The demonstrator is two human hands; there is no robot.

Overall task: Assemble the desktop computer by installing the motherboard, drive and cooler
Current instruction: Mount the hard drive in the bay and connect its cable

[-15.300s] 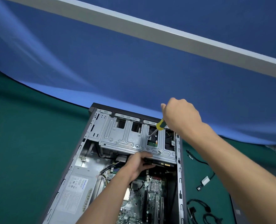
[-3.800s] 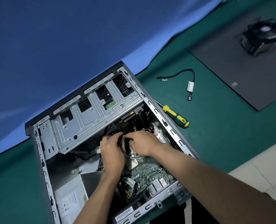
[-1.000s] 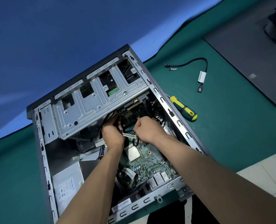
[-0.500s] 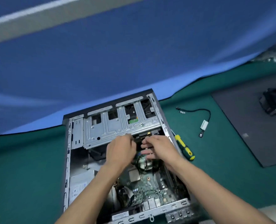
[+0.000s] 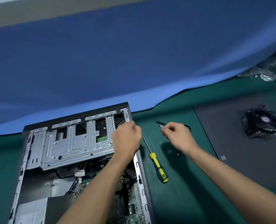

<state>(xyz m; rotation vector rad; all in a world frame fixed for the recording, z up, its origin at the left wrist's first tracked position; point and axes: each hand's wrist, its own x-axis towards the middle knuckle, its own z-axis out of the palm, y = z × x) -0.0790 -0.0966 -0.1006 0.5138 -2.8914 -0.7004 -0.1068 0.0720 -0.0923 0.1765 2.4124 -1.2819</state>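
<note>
1. Nearest me, at six o'clock, the green motherboard [image 5: 132, 206] lies in the bottom of the open grey metal computer case [image 5: 139, 172], which lies on its side on the green-covered table [image 5: 182, 199].
2. At five o'clock from my left hand, the screwdriver with the yellow-and-green handle [image 5: 158, 167] lies on the table just beside the case's right wall.
3. The silver perforated drive cage [image 5: 72, 146] spans the far half of the case, and a drive with a green circuit board [image 5: 101, 136] shows through one of its openings.
4. My left hand [image 5: 126, 139] is over the cage's right end, fingers curled; I cannot tell whether it holds anything.
5. My right hand [image 5: 177, 136] is above the table at three o'clock from the left, fingertips pinched on something small that I cannot make out, next to a thin black cable [image 5: 160, 123].
6. Farthest, at two o'clock, the black fan cooler [image 5: 262, 123] sits on a dark grey flat panel [image 5: 241, 159].
</note>
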